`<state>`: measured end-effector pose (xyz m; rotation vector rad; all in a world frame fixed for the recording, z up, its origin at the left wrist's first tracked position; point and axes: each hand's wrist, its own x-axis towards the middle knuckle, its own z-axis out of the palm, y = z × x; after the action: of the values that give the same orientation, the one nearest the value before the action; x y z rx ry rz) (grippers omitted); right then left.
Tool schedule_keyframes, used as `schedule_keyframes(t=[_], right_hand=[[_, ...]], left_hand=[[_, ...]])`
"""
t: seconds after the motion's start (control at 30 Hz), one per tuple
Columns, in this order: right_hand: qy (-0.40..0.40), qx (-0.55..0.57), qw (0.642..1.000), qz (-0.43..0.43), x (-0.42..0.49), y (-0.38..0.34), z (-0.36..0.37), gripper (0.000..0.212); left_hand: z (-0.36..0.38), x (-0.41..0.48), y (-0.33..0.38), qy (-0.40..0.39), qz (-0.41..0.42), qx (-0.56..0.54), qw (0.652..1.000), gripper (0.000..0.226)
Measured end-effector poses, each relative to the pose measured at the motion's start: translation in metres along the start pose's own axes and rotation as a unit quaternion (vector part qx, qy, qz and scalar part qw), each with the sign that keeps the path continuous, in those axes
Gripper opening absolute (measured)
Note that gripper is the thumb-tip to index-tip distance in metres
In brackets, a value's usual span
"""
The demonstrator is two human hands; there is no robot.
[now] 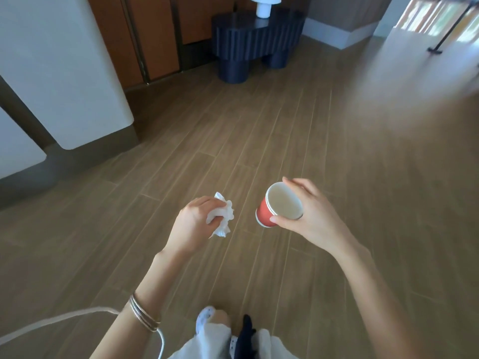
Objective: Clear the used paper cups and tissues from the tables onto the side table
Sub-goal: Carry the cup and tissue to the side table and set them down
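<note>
My left hand (pixel 193 224) grips a crumpled white tissue (pixel 222 218) in front of me, above the wooden floor. My right hand (pixel 308 213) holds a red paper cup (pixel 269 211) by its rim, thumb on the near side and fingers over the far side. The cup is tilted and its white inside looks empty. Far ahead against the wall stands a dark blue fluted side table (pixel 248 40).
A white lamp (pixel 263 6) stands on the side table. White rounded furniture (pixel 64 73) fills the left side. Open wooden floor (pixel 259 130) lies between me and the side table. A black stand leg (pixel 438 47) is at the far right. A white cable (pixel 51 320) lies at lower left.
</note>
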<state>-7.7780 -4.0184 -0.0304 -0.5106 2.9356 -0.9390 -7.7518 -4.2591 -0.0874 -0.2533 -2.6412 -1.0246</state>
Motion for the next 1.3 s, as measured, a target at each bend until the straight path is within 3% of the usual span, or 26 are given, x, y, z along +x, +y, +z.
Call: schedule_keyframes(t=[0.3, 0.63, 0.97, 1.3], right_hand=[[-0.022, 0.003, 1.0, 0.008, 0.152, 0.071, 0.01, 0.082], [0.013, 0.0, 1.0, 0.015, 0.374, 0.116, -0.036, 0.083], [-0.013, 0.002, 1.0, 0.022, 0.537, 0.197, -0.04, 0.082], [-0.011, -0.004, 1.0, -0.022, 0.769, 0.28, -0.096, 0.081]], left_hand=[[0.052, 0.149, -0.062, -0.045, -0.026, -0.023, 0.998, 0.023], [0.074, 0.379, -0.108, -0.059, 0.003, -0.041, 0.997, 0.019], [0.139, 0.531, -0.167, -0.076, -0.027, -0.058, 0.995, 0.015], [0.191, 0.762, -0.196, -0.029, -0.038, -0.044, 0.998, 0.019]])
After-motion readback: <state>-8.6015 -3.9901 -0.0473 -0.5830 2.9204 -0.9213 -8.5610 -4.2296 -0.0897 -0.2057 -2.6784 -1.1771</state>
